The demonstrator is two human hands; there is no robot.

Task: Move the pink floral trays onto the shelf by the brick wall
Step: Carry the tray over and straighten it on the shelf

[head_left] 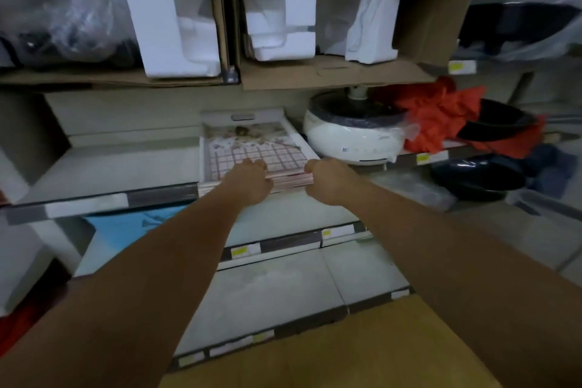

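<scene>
A stack of pink floral trays [252, 142] with a pink grid pattern and white rims lies on the middle shelf [104, 167], its near edge at the shelf's front. My left hand [248, 181] grips the stack's near edge on the left. On the near right corner my right hand [330, 179] is closed around the same stack. Both arms reach straight forward from the bottom of the view.
A white round cooker [352, 135] stands right of the trays, with red cloth [441, 116] and dark bowls [478, 176] beyond. Cardboard boxes with white foam [176, 12] fill the shelf above. Lower shelves [274, 290] step out toward me, and a brown box [330, 356] sits below.
</scene>
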